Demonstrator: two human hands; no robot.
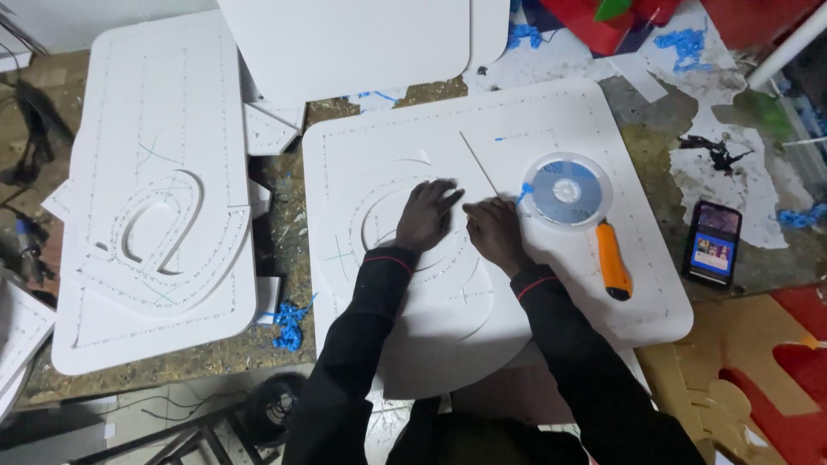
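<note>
A large white rounded board point(379, 155) lies flat on the workbench, with raised curved shapes and dotted lines near its edges. My left hand point(425, 215) presses flat on the raised curved piece at the board's middle, fingers spread. My right hand point(494, 231) rests just beside it, fingertips pinched on the board surface near a thin straight line; whether it holds anything I cannot tell. A clear tape reel with a blue core point(566, 189) and an orange utility knife point(613, 261) lie on the board right of my right hand.
A second white board with a raised looped shape point(155, 215) lies at left. More white panels point(345, 43) lean at the back. A phone with a lit screen point(712, 243) sits at right. Blue scraps point(289, 323), red and tan pieces point(775, 362) surround the bench.
</note>
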